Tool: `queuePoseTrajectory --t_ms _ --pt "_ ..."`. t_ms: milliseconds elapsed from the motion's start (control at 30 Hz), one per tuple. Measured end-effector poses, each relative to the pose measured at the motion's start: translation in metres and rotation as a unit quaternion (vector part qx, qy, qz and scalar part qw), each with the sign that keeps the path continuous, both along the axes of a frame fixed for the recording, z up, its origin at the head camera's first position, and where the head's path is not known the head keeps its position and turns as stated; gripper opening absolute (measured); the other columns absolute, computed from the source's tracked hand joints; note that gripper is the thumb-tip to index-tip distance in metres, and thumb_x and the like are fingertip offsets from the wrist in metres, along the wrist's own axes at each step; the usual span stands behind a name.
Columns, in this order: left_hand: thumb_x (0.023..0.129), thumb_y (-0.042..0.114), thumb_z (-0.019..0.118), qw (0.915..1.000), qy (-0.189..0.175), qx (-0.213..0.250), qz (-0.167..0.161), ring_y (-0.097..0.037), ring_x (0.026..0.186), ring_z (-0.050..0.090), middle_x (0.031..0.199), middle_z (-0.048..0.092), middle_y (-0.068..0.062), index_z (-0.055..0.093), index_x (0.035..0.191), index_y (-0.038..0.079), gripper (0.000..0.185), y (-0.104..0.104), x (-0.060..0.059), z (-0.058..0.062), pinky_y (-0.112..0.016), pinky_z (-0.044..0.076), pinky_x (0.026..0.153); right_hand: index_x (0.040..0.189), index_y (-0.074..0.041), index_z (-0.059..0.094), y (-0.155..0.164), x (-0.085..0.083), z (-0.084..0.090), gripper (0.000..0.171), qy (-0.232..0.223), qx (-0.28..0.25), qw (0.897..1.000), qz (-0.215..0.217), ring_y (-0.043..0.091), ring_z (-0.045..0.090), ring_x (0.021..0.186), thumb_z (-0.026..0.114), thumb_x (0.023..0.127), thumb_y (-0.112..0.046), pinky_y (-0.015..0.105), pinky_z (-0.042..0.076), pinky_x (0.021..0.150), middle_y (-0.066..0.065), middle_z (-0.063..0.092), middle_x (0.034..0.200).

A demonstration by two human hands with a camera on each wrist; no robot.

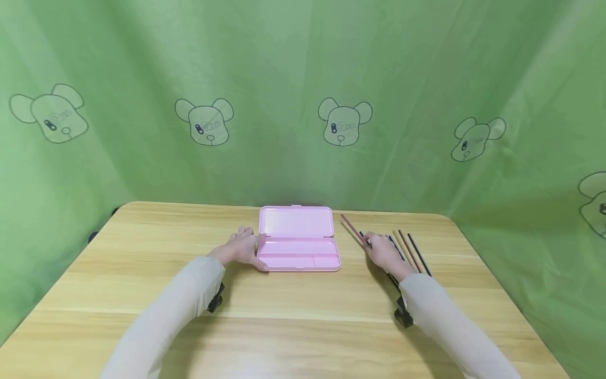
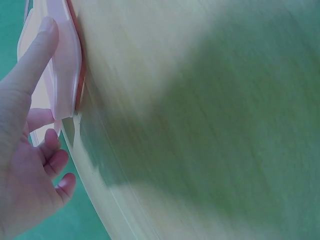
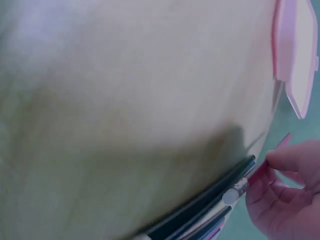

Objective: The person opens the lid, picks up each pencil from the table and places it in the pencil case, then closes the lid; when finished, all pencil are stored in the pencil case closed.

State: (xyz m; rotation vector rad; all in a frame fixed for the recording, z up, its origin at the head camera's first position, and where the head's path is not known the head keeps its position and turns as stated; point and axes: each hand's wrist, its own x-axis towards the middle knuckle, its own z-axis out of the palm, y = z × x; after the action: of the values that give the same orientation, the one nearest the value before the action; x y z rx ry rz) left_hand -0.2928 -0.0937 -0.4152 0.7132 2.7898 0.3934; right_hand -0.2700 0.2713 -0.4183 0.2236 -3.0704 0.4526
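While left hand (image 1: 242, 247) steadies glossy pink case (image 1: 299, 251), right hand (image 1: 384, 253) pinches slim pencil (image 1: 352, 229).

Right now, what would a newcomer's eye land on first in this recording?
The open pink pencil case at the middle of the wooden table, steadied at its left end by the left hand. Next, the right hand pinching a reddish pencil beside the row of pencils to the case's right.

Light wooden table with rounded corners (image 1: 142, 295), pale grain running across it. An open pink plastic pencil case (image 1: 298, 239) sits toward the far edge in the middle, and a row of thin dark and wood-coloured pencils (image 1: 411, 251) lies just to its right.
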Motion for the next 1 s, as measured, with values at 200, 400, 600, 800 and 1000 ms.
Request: queuePoseTrajectory --t_ms 200,400,600,800,1000 --pt "0.060 0.054 0.080 0.9999 0.009 -0.008 -0.001 -0.024 0.096 0.037 0.110 0.051 -0.018 0.043 0.139 0.007 0.099 0.000 -0.001 -0.001 -0.032 0.035 0.075 0.108 0.002 0.059 0.001 -0.005 0.006 0.024 0.060 -0.053 0.996 0.042 0.029 0.059 0.075 0.055 0.084 0.005 0.043 0.052 0.066 0.021 0.064 0.088" --pt "0.059 0.053 0.081 1.0000 0.007 -0.002 -0.003 -0.024 0.095 0.038 0.108 0.051 -0.017 0.044 0.139 0.009 0.098 0.000 -0.003 -0.004 -0.031 0.035 0.074 0.109 -0.001 0.062 -0.012 -0.007 0.009 0.028 0.075 -0.078 0.990 0.086 0.032 0.059 0.088 0.055 0.083 0.007 0.050 0.052 0.080 0.020 0.063 0.094" --pt "0.060 0.052 0.081 1.0000 0.004 0.001 -0.002 -0.025 0.096 0.038 0.108 0.051 -0.017 0.043 0.140 0.011 0.098 -0.001 -0.003 -0.003 -0.034 0.037 0.077 0.108 -0.003 0.064 -0.036 -0.009 0.007 0.027 0.048 -0.102 0.986 0.125 0.027 0.057 0.089 0.057 0.083 0.005 0.045 0.052 0.082 0.016 0.063 0.098" --pt "0.060 0.053 0.081 1.0000 0.000 -0.004 0.004 -0.027 0.100 0.039 0.116 0.051 -0.020 0.042 0.140 0.009 0.099 0.000 -0.003 -0.003 -0.042 0.041 0.086 0.106 -0.003 0.066 -0.061 -0.010 0.004 0.027 0.033 -0.096 0.979 0.179 0.025 0.057 0.087 0.057 0.081 0.006 0.043 0.051 0.082 0.014 0.063 0.094" --pt "0.060 0.053 0.081 0.9999 -0.012 -0.011 0.005 -0.029 0.104 0.042 0.121 0.053 -0.022 0.040 0.141 0.010 0.100 0.000 -0.003 -0.002 -0.047 0.041 0.092 0.105 -0.003 0.068 -0.084 -0.010 0.000 0.027 0.037 -0.068 0.973 0.219 0.016 0.053 0.079 0.057 0.082 0.005 0.033 0.051 0.077 0.008 0.060 0.082"
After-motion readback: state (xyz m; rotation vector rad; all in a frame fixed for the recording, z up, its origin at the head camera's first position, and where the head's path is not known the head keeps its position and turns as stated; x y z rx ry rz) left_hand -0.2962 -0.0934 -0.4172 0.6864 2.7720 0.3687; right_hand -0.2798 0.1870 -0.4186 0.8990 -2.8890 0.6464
